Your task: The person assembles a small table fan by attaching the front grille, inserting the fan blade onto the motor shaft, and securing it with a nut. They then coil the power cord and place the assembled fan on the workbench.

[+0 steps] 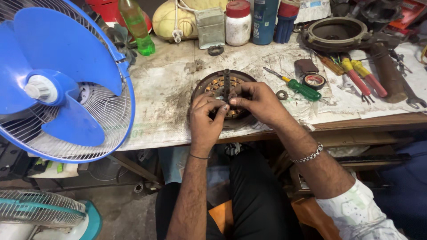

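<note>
We've got both forearms angled in over the desk (164, 102): left hand (205, 120) and right hand (258, 103) meet fingertip to fingertip, grips pinched tight over the motor (213, 86).

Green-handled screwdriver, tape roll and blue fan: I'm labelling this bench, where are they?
Green-handled screwdriver (304, 89), head view, on its handle.
Tape roll (315, 81), head view, on its ring.
Blue fan (71, 66), head view, on a blade.

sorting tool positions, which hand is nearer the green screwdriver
Right. The right hand sits just left of the green screwdriver; the left hand is farther left, past the motor.
</note>
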Motion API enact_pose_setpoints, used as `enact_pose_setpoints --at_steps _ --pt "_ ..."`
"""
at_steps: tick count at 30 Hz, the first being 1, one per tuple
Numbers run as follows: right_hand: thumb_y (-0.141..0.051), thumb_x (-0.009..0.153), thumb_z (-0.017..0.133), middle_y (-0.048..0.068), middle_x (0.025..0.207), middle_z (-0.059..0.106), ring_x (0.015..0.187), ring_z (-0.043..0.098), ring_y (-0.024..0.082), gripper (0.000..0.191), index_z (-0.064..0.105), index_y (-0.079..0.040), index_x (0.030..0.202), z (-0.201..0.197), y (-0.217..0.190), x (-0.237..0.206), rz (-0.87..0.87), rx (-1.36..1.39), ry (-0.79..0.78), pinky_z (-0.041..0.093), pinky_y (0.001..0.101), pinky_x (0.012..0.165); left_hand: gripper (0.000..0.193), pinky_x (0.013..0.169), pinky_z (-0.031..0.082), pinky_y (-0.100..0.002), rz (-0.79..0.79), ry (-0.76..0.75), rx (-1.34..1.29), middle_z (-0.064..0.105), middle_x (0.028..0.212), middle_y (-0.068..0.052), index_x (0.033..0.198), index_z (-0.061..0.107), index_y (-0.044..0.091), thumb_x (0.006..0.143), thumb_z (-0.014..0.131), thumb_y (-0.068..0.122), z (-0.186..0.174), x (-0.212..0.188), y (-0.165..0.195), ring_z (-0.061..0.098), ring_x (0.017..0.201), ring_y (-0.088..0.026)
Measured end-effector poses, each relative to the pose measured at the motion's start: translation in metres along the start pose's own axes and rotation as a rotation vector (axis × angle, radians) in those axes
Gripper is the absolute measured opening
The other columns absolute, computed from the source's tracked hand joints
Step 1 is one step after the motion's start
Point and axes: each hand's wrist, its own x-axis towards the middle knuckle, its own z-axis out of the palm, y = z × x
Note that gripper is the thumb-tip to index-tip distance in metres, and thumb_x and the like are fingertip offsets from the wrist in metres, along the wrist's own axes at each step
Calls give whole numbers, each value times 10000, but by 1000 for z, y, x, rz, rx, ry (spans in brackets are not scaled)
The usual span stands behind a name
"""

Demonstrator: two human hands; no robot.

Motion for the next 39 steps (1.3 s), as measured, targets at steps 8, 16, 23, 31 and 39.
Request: enact_pose_setpoints --at_steps 8,16,23,31,39 --pt "-74 928 746 24 819 725 737 621 52 106 708 24 936 18 -1 -4 12 -81 156 541 253 634 80 1029 496 -427 11 6 -6 732 940 -85 886 773 35 839 815 84 0 -2 -2 648 1157 -300" --pt "-98 923 728 26 932 754 850 680 70 178 727 9 1066 5 -7 -4 43 96 6 582 243 777 84 1030 499 -426 2 23 -4 737 949 -84 891 777 38 834 814 88 0 -1 -1 650 1168 -294" --pt "-138 976 702 64 983 764 879 691 103 226 722 31 1125 8 -11 -5 61 225 171 580 259 810 87 1044 481 -425 -39 -15 25 747 963 -76 894 791 52 847 821 117 1 -2 -3 642 1174 -283" --pt "-141 928 744 59 900 743 803 669 98 207 736 32 1041 7 -7 -5 53 -36 56 566 264 719 217 1096 472 -445 -24 -16 9 728 1089 -98 983 773 29 790 842 99 -5 -3 6 610 1259 -316" --pt "-170 904 760 8 864 739 764 662 48 210 729 5 1016 10 -2 -5 68 -42 43 562 234 680 154 1142 465 -447 -41 -6 23 698 1225 -112 944 785 36 793 811 54 -12 -9 5 583 1339 -326"
